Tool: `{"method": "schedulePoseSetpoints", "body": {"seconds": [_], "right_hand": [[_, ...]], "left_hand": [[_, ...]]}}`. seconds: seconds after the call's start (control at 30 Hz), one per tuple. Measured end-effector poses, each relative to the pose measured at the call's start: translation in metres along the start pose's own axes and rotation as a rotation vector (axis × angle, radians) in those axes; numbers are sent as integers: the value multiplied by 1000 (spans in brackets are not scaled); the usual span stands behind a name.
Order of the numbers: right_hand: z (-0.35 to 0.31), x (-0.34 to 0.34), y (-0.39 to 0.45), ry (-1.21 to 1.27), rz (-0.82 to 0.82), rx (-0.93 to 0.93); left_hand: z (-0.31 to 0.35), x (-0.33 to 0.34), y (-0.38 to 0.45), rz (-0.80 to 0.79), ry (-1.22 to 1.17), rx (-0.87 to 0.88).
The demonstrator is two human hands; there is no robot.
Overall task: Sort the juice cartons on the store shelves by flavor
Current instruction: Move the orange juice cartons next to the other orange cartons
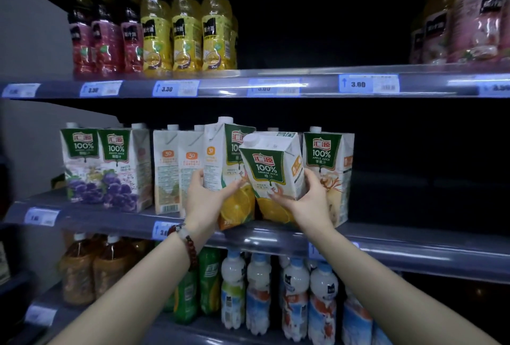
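Orange juice carton (271, 170), white-capped, tilted in right hand (309, 201).

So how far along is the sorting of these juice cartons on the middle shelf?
Done: two purple grape cartons stand together at the left. In hand: left hand grips one orange carton, right hand a tilted orange carton. Left: two side-on white cartons need facing forward; the apple carton stands alone.

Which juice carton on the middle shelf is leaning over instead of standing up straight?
The orange juice carton gripped by the right hand. It tips toward the camera, while the grape cartons and the apple carton stand upright.
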State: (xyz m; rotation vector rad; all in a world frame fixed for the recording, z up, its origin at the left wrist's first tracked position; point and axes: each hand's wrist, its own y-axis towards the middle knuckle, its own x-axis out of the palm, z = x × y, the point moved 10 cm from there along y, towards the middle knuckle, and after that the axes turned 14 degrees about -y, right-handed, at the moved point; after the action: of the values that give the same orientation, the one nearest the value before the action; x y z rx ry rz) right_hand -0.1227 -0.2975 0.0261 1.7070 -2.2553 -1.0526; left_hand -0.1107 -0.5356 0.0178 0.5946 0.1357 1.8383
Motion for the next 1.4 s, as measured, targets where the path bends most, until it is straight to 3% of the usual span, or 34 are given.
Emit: {"method": "schedulePoseSetpoints", "body": {"seconds": [0.23, 0.43, 0.7, 0.97, 1.4], "right_hand": [[-26, -18, -7, -46, -20, -122], [-9, -35, -16, 195, 28, 46], [31, -74, -38, 441, -29, 236], [56, -150, -58, 421, -15, 307], [117, -350, -96, 287, 73, 372]], "left_hand": [[-9, -17, -11, -27, -213, -79], [-22, -10, -30, -79, -271, -150], [-26, 40, -60, -287, -284, -233], [-43, 108, -96, -376, -359, -337], [-73, 288, -202, -470, -468, -443]]}}
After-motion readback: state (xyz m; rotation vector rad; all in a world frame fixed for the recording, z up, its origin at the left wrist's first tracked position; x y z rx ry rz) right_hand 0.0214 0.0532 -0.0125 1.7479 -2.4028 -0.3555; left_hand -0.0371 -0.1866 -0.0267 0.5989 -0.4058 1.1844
